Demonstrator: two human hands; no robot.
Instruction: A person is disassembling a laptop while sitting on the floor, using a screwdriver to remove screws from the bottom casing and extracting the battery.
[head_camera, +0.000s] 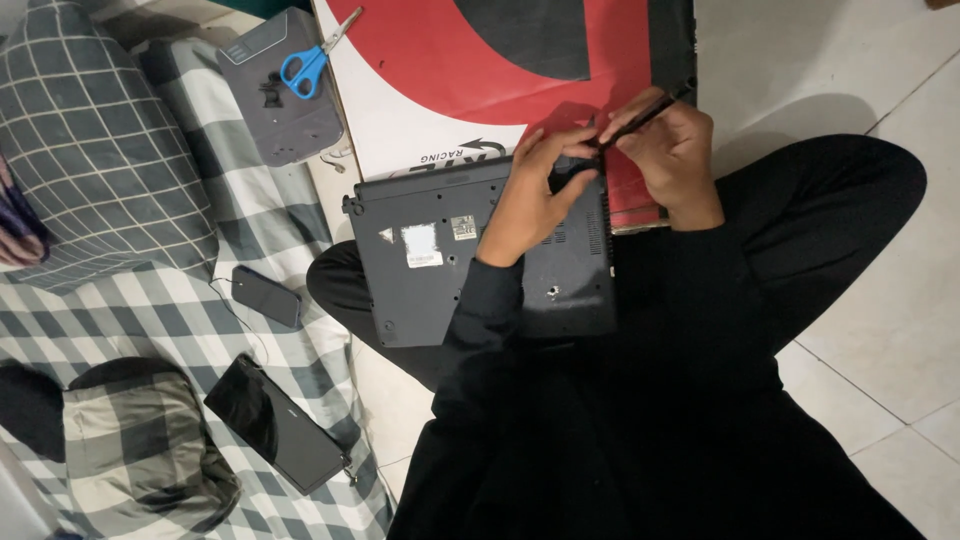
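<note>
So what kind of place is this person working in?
Most likely a bedroom or living room at home, not a workshop. The person sits on a pale tiled floor beside a checked mattress with a matching pillow, and an upturned laptop rests on their lap.

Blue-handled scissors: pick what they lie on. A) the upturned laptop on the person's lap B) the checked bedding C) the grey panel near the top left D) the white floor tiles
C: the blue-handled scissors lie on top of the grey panel at the upper left, apart from the upturned laptop that the left hand rests on.
</note>
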